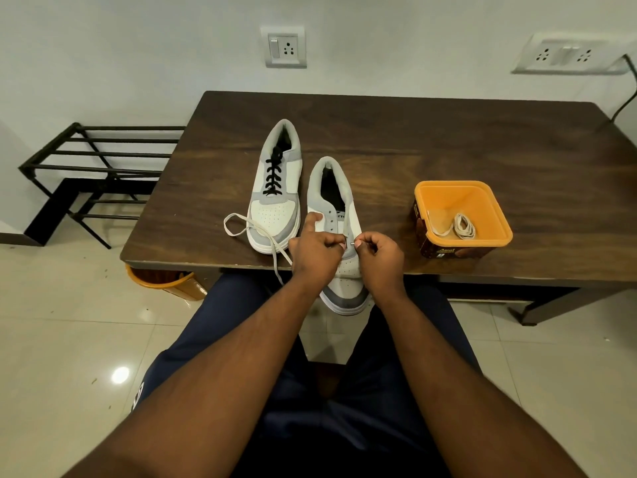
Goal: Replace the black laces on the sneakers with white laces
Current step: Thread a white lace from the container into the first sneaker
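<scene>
I viewed the work from the head camera. The near white-and-grey leather sneaker [339, 236], already stripped of its black lace, lay on the dark wooden table [448, 139] with its toe overhanging the front edge toward me. The left hand [315, 251] was curled at the lower eyelets, thumb raised against the shoe's side; it appeared to pinch the flat white lace [265, 236], though the contact point was hidden. The right hand [379, 253] pinched the lace's small tip [352, 242] between thumb and forefinger, just beside the left hand. The slack of the lace ran left, looped on the table and draped across the toe of the second white-and-grey sneaker [275, 188], which retained its black lace [274, 175].

A further coil of white lace [462, 227] lay in the orange square plastic tub [496, 215], to the right and apart from the shoes.

Handling assessment: I judged the lace light, limp and prone to twisting; only the stiff tip could be steered through an eyelet, so the grasp belonged right at that tip. I judged the sneaker light enough to slide, particularly with its toe unsupported, so bracing it near the eyelet row seemed necessary.
</scene>
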`<action>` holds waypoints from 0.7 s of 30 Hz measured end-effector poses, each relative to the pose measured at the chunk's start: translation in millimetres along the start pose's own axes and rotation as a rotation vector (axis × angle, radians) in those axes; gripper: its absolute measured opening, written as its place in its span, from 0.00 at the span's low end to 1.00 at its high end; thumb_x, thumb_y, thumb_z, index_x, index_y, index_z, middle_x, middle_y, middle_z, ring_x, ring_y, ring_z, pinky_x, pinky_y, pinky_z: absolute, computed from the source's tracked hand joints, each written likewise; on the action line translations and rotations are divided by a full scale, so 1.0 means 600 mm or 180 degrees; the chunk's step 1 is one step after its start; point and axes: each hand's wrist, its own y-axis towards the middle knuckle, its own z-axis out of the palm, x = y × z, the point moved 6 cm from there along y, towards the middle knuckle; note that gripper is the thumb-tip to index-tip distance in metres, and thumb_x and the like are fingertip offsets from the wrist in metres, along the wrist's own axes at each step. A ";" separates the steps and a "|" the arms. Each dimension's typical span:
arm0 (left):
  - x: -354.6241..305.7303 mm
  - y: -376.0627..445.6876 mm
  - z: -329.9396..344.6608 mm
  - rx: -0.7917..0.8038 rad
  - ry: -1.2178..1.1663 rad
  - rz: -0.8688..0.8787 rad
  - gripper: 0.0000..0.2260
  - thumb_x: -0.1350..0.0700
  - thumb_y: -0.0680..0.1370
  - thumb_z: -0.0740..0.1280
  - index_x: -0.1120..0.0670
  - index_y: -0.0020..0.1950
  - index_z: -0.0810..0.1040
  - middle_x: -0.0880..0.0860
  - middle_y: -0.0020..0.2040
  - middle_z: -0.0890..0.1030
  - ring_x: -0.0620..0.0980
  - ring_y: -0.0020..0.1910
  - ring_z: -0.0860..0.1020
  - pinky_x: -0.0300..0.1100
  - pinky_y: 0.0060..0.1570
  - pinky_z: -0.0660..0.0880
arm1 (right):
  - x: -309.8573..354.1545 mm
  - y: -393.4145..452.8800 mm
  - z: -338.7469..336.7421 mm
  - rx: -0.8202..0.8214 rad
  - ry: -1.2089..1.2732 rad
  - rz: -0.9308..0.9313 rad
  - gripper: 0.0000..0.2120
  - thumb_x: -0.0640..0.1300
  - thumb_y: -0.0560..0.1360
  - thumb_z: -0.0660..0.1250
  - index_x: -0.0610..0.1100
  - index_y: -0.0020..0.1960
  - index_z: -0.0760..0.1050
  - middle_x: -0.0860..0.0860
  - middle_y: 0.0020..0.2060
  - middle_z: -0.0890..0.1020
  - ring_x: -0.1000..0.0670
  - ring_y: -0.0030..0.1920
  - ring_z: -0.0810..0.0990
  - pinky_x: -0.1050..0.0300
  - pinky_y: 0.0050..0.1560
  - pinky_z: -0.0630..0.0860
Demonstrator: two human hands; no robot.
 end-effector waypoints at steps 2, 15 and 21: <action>0.004 0.005 0.000 -0.0018 -0.0010 -0.0050 0.23 0.60 0.72 0.73 0.52 0.64 0.70 0.40 0.43 0.85 0.53 0.62 0.74 0.49 0.64 0.70 | 0.006 -0.002 -0.001 0.0000 -0.0103 -0.0124 0.05 0.37 0.76 0.66 0.40 0.47 0.81 0.48 0.44 0.81 0.52 0.45 0.77 0.64 0.44 0.71; -0.019 0.011 -0.010 0.0417 0.0825 0.0165 0.15 0.52 0.73 0.74 0.45 0.53 0.71 0.38 0.46 0.81 0.51 0.61 0.72 0.41 0.51 0.58 | -0.006 0.002 0.003 0.0282 0.0586 0.0620 0.09 0.36 0.73 0.71 0.37 0.53 0.83 0.49 0.43 0.84 0.55 0.41 0.81 0.58 0.49 0.80; -0.038 -0.004 -0.004 0.0206 0.1061 0.0140 0.07 0.55 0.76 0.69 0.54 0.53 0.81 0.49 0.65 0.69 0.53 0.63 0.64 0.31 0.52 0.61 | -0.005 -0.008 -0.001 0.0453 0.0602 0.0581 0.15 0.37 0.72 0.74 0.38 0.58 0.81 0.45 0.50 0.85 0.50 0.50 0.83 0.55 0.53 0.79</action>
